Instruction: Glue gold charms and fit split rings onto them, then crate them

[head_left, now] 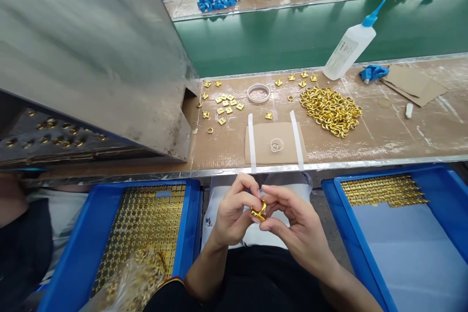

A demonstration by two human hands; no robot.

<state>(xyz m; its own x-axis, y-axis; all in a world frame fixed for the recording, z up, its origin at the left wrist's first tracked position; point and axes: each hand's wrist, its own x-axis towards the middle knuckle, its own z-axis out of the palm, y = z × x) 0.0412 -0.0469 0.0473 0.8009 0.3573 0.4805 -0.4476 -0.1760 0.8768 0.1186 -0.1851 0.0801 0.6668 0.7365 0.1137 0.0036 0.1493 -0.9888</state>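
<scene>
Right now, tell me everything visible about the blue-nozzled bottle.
The bottle looks like translucent whitish plastic, with a label too small to read and a tapered blue nozzle. It stands on the cardboard-covered bench, slanting rightward in view, just beyond the pile of gold-coloured rings. Nobody is touching it. Fill level unclear.

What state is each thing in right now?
Left hand: closed on gold piece
Right hand: fingertips closed on gold piece
Gold piece: held, off bench
Bottle: standing, nozzle on
Rings: loose heap
Tape roll: lying flat
Cardboard: taped down
Left tray: gold pieces in rows
Right tray: gold rows, far end
</scene>
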